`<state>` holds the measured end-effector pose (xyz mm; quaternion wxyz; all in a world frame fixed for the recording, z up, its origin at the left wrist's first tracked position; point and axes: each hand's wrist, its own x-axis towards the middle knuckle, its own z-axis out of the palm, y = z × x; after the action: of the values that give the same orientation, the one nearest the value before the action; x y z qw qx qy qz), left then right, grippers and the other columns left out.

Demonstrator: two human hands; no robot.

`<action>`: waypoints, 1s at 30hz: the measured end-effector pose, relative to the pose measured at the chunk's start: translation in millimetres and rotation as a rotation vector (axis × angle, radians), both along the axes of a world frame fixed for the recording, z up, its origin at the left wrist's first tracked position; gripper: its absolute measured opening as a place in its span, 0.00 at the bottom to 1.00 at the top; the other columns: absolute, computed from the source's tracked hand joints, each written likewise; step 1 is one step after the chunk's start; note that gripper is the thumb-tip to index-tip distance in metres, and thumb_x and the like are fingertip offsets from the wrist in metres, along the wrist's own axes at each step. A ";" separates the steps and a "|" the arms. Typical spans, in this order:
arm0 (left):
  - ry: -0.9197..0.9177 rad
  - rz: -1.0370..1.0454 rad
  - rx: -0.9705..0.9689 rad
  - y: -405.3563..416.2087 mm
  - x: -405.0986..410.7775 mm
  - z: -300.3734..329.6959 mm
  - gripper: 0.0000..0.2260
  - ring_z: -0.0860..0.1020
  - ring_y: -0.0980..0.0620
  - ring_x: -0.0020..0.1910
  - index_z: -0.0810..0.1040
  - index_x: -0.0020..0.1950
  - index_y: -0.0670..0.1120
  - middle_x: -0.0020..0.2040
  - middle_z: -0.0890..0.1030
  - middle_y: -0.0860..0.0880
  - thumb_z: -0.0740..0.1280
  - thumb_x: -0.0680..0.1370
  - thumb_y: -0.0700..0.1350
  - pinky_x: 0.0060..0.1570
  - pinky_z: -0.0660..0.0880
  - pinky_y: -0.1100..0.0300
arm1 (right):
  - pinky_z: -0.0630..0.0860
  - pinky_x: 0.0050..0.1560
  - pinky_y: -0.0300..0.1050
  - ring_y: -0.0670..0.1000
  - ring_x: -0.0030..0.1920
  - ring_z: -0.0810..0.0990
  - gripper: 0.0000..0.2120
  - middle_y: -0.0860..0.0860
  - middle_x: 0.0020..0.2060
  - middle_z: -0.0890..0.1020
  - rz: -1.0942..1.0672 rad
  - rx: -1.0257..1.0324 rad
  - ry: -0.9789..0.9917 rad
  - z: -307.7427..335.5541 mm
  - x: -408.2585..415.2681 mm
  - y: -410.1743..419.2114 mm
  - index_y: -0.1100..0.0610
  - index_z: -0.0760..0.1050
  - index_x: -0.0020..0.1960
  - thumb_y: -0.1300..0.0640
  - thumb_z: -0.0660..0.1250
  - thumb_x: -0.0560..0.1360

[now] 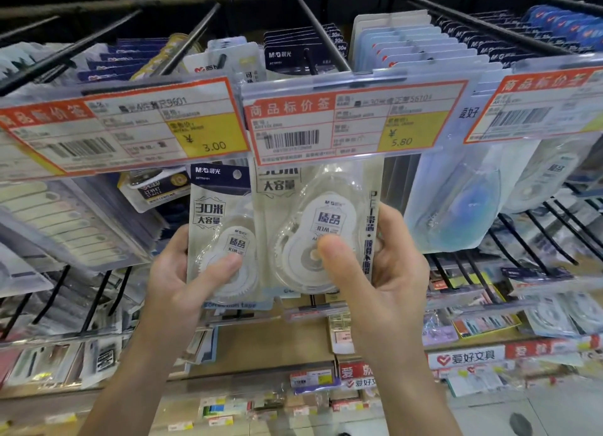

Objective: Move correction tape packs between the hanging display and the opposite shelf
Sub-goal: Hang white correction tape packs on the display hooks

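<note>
Two white correction tape packs with clear blisters are up in front of the hanging display. My left hand [177, 282] grips the left pack [219, 220], thumb pressed on its blister; its navy header with a hang hole is free of any hook. My right hand [385, 272] grips the right pack [323, 226], thumb on the blister. That pack's top is hidden behind the 5.80 price tag [352, 122], so I cannot tell if it hangs on the black hook [321, 34] above. More such packs [293, 52] hang further back on that hook.
Black peg hooks run toward me in rows, each ending in a clear price-tag holder; a 3.00 tag [130, 128] is at left. Blue-white tape packs [453, 204] hang at right, staple packs [153, 187] at left. Lower shelves [463, 359] hold stationery.
</note>
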<state>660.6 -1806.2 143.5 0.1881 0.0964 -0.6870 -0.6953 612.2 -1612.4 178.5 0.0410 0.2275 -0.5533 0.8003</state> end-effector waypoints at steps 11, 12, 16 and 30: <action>0.022 0.018 -0.008 0.2 -2.6 -1.0 0.24 0.84 0.42 0.51 0.82 0.54 0.56 0.52 0.85 0.45 0.81 0.62 0.61 0.47 0.83 0.54 | 0.78 0.43 0.38 0.49 0.43 0.84 0.10 0.49 0.44 0.85 -0.058 0.046 -0.056 -16.8 1.7 5.9 0.43 0.79 0.54 0.51 0.71 0.73; 0.025 0.018 -0.006 0.5 -3.1 -0.9 0.22 0.84 0.43 0.51 0.82 0.53 0.56 0.52 0.85 0.45 0.81 0.63 0.60 0.46 0.83 0.55 | 0.78 0.44 0.38 0.49 0.43 0.84 0.10 0.50 0.45 0.85 -0.067 0.046 -0.065 -17.5 1.3 7.0 0.43 0.80 0.54 0.50 0.71 0.73; 0.029 0.015 -0.022 1.2 -3.6 -2.8 0.15 0.84 0.41 0.52 0.83 0.53 0.55 0.52 0.86 0.45 0.77 0.67 0.50 0.46 0.83 0.54 | 0.80 0.44 0.39 0.49 0.46 0.85 0.13 0.48 0.47 0.85 -0.060 0.060 -0.042 -17.2 5.2 10.2 0.38 0.79 0.55 0.51 0.71 0.73; 0.023 0.013 -0.069 4.5 -3.4 -4.3 0.18 0.84 0.38 0.52 0.80 0.59 0.49 0.53 0.85 0.42 0.74 0.70 0.49 0.52 0.80 0.36 | 0.79 0.42 0.34 0.43 0.42 0.85 0.12 0.45 0.44 0.86 -0.033 -0.059 0.020 10.1 5.4 7.7 0.44 0.80 0.56 0.56 0.70 0.75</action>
<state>657.2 -1801.7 139.2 0.2038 0.0862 -0.7075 -0.6711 617.6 -1604.6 188.6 0.0663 0.2250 -0.5328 0.8131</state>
